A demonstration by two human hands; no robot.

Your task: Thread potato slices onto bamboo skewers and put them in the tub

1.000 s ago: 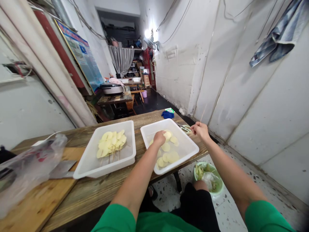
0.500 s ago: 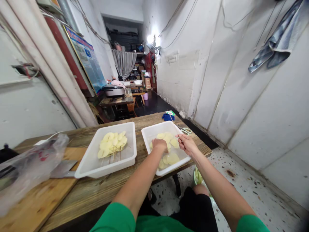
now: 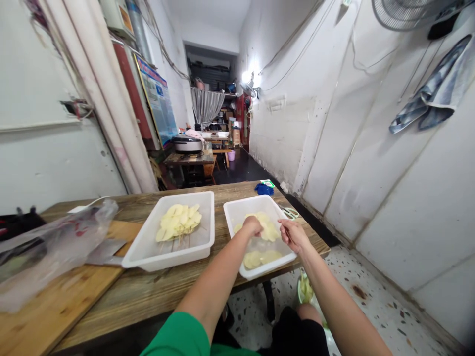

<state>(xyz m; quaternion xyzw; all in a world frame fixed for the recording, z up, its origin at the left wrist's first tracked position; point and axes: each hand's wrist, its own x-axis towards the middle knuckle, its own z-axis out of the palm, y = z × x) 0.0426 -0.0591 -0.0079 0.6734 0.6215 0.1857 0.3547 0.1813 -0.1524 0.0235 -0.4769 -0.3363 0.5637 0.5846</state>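
Observation:
My left hand (image 3: 254,225) reaches into the right white tray (image 3: 230,201), bent down among thin, pale yellow potato slices (image 3: 272,234). Its fingertips are mostly hidden, so I cannot tell whether they grip a slice. At that tray's right rim my right hand (image 3: 292,234) is closed, fingers pinched around a thin wooden skewer (image 3: 289,238) that barely shows. To the left stands another white tray (image 3: 200,250), holding a heap of potato slices on skewers (image 3: 179,221); the sticks point toward me.
Scissors (image 3: 290,212) and a blue cloth (image 3: 264,189) lie beyond the right tray. On the left are a wooden board (image 3: 85,277), a wide metal blade (image 3: 106,252) and a crumpled plastic bag (image 3: 70,242). A bin with peelings (image 3: 306,289) stands below the table's right edge.
My view has shifted, so the scene sits lower and further right. My left hand has moved slightly within the slices. My right hand stays by the tray rim; its skewer shows less now.

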